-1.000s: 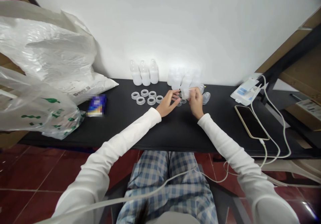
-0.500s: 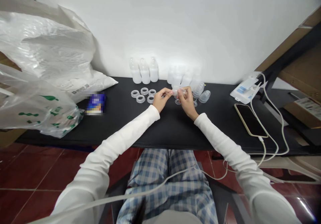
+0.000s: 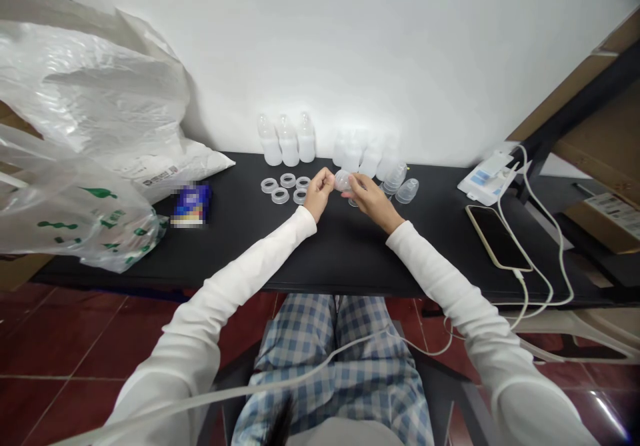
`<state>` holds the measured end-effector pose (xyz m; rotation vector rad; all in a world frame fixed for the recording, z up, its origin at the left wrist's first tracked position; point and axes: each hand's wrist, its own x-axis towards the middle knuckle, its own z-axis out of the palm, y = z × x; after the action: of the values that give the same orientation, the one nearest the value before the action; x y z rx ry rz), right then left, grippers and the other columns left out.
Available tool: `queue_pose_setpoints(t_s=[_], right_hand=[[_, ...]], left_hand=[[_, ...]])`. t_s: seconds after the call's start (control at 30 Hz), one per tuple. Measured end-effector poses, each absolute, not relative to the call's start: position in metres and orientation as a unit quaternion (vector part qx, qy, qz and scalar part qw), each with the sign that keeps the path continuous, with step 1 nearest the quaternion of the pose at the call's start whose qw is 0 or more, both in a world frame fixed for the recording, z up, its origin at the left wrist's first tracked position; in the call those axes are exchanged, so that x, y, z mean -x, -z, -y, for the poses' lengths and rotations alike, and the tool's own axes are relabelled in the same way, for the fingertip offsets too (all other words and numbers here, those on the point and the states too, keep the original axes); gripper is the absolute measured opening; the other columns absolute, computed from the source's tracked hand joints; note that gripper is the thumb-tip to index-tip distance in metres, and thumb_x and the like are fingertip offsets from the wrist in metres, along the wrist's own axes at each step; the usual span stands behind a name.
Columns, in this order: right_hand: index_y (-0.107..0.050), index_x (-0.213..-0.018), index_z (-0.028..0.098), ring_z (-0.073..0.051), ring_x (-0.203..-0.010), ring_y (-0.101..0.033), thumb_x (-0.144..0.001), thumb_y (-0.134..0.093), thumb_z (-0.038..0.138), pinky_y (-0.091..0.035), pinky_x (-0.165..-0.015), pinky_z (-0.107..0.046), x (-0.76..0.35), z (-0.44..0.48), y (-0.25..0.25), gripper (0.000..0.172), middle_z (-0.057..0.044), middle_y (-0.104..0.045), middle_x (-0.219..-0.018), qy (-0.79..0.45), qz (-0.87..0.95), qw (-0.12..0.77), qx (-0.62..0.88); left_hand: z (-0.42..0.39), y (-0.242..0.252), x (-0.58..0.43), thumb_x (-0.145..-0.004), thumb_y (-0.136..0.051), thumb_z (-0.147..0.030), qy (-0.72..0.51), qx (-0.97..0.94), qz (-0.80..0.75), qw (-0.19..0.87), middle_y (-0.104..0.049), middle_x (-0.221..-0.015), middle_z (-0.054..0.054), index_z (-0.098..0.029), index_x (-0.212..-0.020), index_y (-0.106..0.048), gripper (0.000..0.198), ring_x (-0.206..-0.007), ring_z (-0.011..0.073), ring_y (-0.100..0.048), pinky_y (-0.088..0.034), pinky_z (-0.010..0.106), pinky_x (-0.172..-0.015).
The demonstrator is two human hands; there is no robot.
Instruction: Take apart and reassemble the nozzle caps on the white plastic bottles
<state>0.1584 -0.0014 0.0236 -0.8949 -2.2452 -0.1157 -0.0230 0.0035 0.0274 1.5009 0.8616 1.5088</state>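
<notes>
At ten o'clock from the right hand (image 3: 371,199) grasping it, the clear piece (image 3: 342,180), long axis unclear, lies at two o'clock from the left hand (image 3: 318,194), whose grip I cannot tell.

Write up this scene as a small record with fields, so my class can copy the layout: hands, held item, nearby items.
Left hand: fingertips at the clear piece's edge; grip unclear
Right hand: holding the clear piece
Bottles: three upright, clear domed tops, near the wall
Rings: several, beside the left hand
Domed caps: right of the right hand
Phone: far right, cable attached
</notes>
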Motion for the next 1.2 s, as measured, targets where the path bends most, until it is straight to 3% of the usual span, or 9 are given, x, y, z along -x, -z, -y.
queue_pose_setpoints(t_s=[0.2, 0.37, 0.5, 0.57, 0.63, 0.8, 0.97, 1.07, 1.2], right_hand=[[-0.065, -0.12, 0.029, -0.021, -0.129, -0.059, -0.106, -0.034, 0.03, -0.054, -0.103, -0.045, -0.173, 0.003, -0.033, 0.034, -0.008, -0.063, -0.141, 0.037, 0.891, 0.311, 0.328], [-0.055, -0.128, 0.02, -0.03, -0.127, -0.06, -0.099, -0.049, 0.051, -0.052, -0.102, -0.051, -0.162, 0.007, -0.03, 0.043, -0.019, -0.062, -0.137, 0.008, 0.858, 0.386, 0.338], [-0.056, -0.109, 0.02, -0.02, -0.08, -0.068, -0.099, -0.036, 0.067, -0.056, -0.076, -0.036, -0.145, 0.015, -0.03, 0.052, -0.007, -0.069, -0.09, -0.126, 0.72, 0.506, 0.458], [-0.055, -0.09, 0.024, -0.015, -0.055, -0.055, -0.099, -0.032, 0.069, -0.048, -0.06, -0.03, -0.139, 0.019, -0.033, 0.051, 0.003, -0.056, -0.062, -0.183, 0.666, 0.518, 0.505], [-0.051, -0.081, 0.025, -0.013, -0.05, -0.046, -0.095, -0.041, 0.071, -0.042, -0.055, -0.028, -0.137, 0.022, -0.035, 0.05, 0.006, -0.048, -0.054, -0.181, 0.655, 0.514, 0.523], [-0.062, -0.088, 0.023, -0.019, -0.068, -0.055, -0.091, -0.054, 0.069, -0.049, -0.067, -0.034, -0.143, 0.016, -0.037, 0.047, -0.003, -0.061, -0.072, -0.005, 0.756, 0.457, 0.469], [-0.069, -0.113, 0.025, -0.024, -0.101, -0.065, -0.104, -0.046, 0.041, -0.052, -0.089, -0.043, -0.159, 0.009, -0.041, 0.029, -0.01, -0.071, -0.109, 0.129, 0.875, 0.314, 0.345], [-0.07, -0.107, 0.026, -0.024, -0.125, -0.061, -0.106, -0.035, 0.021, -0.053, -0.095, -0.044, -0.163, 0.01, -0.041, 0.035, -0.01, -0.066, -0.135, 0.157, 0.914, 0.259, 0.27], [-0.068, -0.102, 0.025, -0.022, -0.13, -0.061, -0.104, -0.04, 0.014, -0.055, -0.097, -0.044, -0.164, 0.012, -0.04, 0.03, -0.008, -0.066, -0.139, 0.164, 0.934, 0.233, 0.216]], left_hand=[[-0.011, -0.025, 0.026, -0.09, -0.062, -0.058, -0.554, -0.603, -0.347, 0.456, -0.039, -0.063, -0.003, -0.021, -0.065, -0.042, 0.049, -0.061, 0.0111, -0.04, -0.044, 0.026, -0.061], [-0.004, -0.022, 0.02, -0.091, -0.06, -0.06, -0.573, -0.601, -0.358, 0.425, -0.049, -0.068, -0.002, -0.021, -0.072, -0.049, 0.044, -0.066, 0.0115, -0.048, -0.046, 0.025, -0.066], [0.006, -0.024, 0.015, -0.087, -0.06, -0.068, -0.572, -0.657, -0.327, 0.366, -0.059, -0.077, 0.0, -0.02, -0.078, -0.056, 0.048, -0.076, 0.0132, -0.055, -0.049, 0.027, -0.077], [0.01, -0.025, 0.014, -0.087, -0.059, -0.069, -0.568, -0.668, -0.323, 0.355, -0.059, -0.077, 0.0, -0.02, -0.078, -0.057, 0.049, -0.077, 0.0136, -0.056, -0.049, 0.028, -0.078], [0.012, -0.024, 0.013, -0.087, -0.056, -0.07, -0.573, -0.653, -0.333, 0.365, -0.056, -0.072, -0.001, -0.021, -0.075, -0.054, 0.051, -0.073, 0.0134, -0.055, -0.049, 0.028, -0.075], [0.012, -0.022, 0.011, -0.088, -0.055, -0.07, -0.601, -0.597, -0.332, 0.416, -0.046, -0.066, -0.003, -0.022, -0.072, -0.044, 0.052, -0.061, 0.0108, -0.048, -0.047, 0.026, -0.061], [0.004, -0.031, 0.018, -0.085, -0.064, -0.062, -0.579, -0.533, -0.365, 0.497, -0.042, -0.062, -0.004, -0.022, -0.068, -0.042, 0.049, -0.054, 0.0085, -0.04, -0.035, 0.02, -0.042], [-0.003, -0.034, 0.026, -0.08, -0.072, -0.055, -0.538, -0.502, -0.403, 0.544, -0.04, -0.057, -0.004, -0.02, -0.063, -0.043, 0.048, -0.049, 0.0073, -0.039, -0.025, 0.018, -0.036], [-0.009, -0.035, 0.03, -0.078, -0.074, -0.044, -0.496, -0.495, -0.457, 0.549, -0.038, -0.049, -0.005, -0.019, -0.056, -0.046, 0.044, -0.042, 0.0055, -0.034, -0.019, 0.018, -0.034]])
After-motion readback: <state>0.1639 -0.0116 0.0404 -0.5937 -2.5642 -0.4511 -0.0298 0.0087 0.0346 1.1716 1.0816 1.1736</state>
